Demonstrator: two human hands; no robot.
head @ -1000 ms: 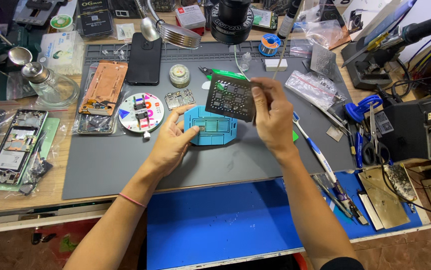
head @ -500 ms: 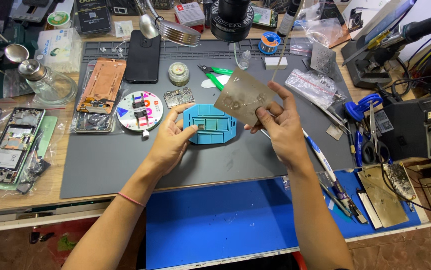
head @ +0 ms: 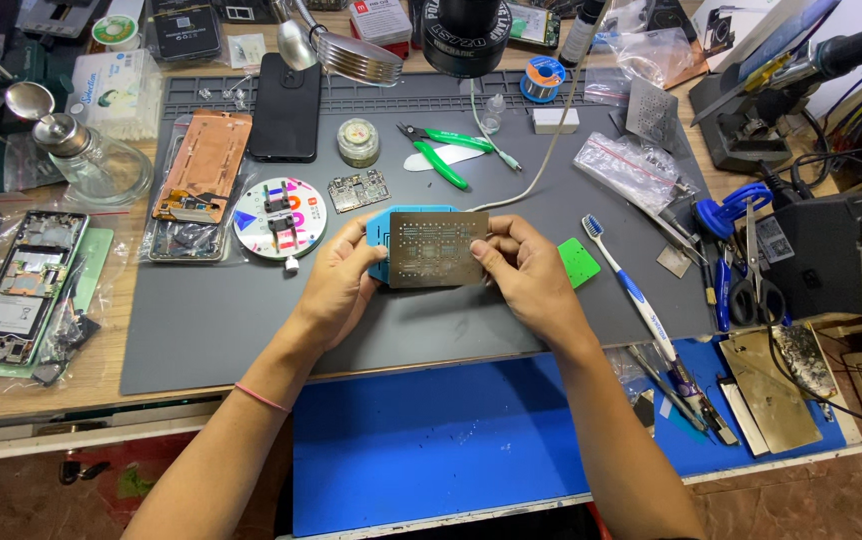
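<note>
Both hands hold a thin metal stencil [head: 438,249] flat over the middle of the grey mat [head: 251,320]. The stencil is a dull bronze-grey rectangle, its face dotted with many small blocks of fine perforations set in rows. The left hand [head: 339,280] pinches its left edge, thumb on top and fingers beneath; the right hand [head: 526,272] grips the right edge the same way, so both are closed on the sheet. Under the stencil sits a blue holder [head: 383,228], rounded in outline, most of it covered by the sheet.

The mat is matte, smooth and rubbery, with small moulded trays along its far edge. It lies on a wooden worktop [head: 41,385], and a bright blue sheet [head: 431,440] covers the near part.

Just left of the hands lies a round white disc [head: 280,217] with coloured segments, and beside it a small bare circuit board [head: 359,190]. Further left, a copper-toned phone frame [head: 204,165] rests in clear plastic. A black phone [head: 285,107] lies face down behind it. Green-handled cutters [head: 446,152] lie beyond the stencil. Right of the hands are a small green square [head: 579,262] and a blue-and-white toothbrush [head: 631,290], bristles up. A second perforated stencil [head: 651,112] lies at the far right of the mat.
</note>
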